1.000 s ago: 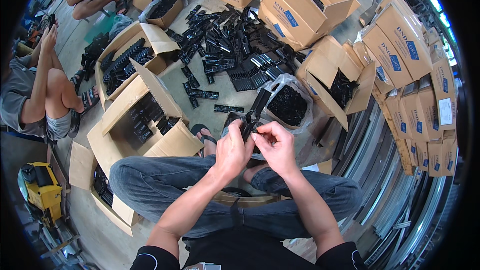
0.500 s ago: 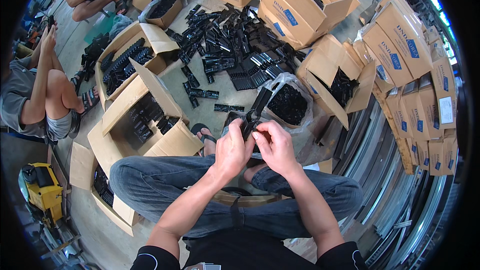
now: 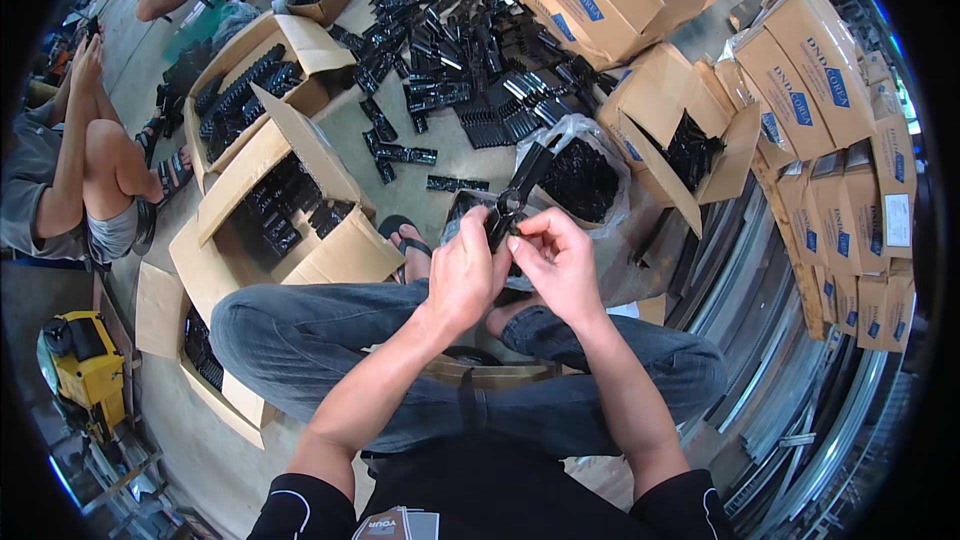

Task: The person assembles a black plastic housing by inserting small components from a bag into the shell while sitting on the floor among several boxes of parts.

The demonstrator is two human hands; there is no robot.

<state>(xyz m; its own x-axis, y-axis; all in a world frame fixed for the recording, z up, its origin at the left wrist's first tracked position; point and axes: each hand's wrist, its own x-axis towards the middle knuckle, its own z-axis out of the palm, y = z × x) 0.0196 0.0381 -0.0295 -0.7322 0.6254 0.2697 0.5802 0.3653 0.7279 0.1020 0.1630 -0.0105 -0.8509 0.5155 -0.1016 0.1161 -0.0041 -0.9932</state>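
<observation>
Between my hands a long black part [image 3: 527, 172] points up and away, with a rounded, claw-like joint near its lower end. My left hand [image 3: 462, 275] is closed round that lower end. The thumb and fingers of my right hand [image 3: 556, 258] pinch together against the same end; any small piece between them is too hidden to name. Just beyond the part sits a plastic-lined box [image 3: 622, 175] of small black pieces [image 3: 580, 182]. A dark container partly shows behind my left fingers. Several similar black parts [image 3: 455, 183] lie on the floor ahead.
A large pile of black parts [image 3: 430, 45] spreads ahead. Open cartons [image 3: 340, 175] stand left, another carton [image 3: 670, 90] right. Stacked boxes [image 3: 800, 80] and long metal profiles [image 3: 740, 290] line the right. Two people sit at left; a yellow machine [image 3: 90, 370] stands lower left.
The surroundings have shifted slightly up in the picture as the view tilts. Both hands keep hold of the black part; my right fingers have shifted slightly at its lower end.
</observation>
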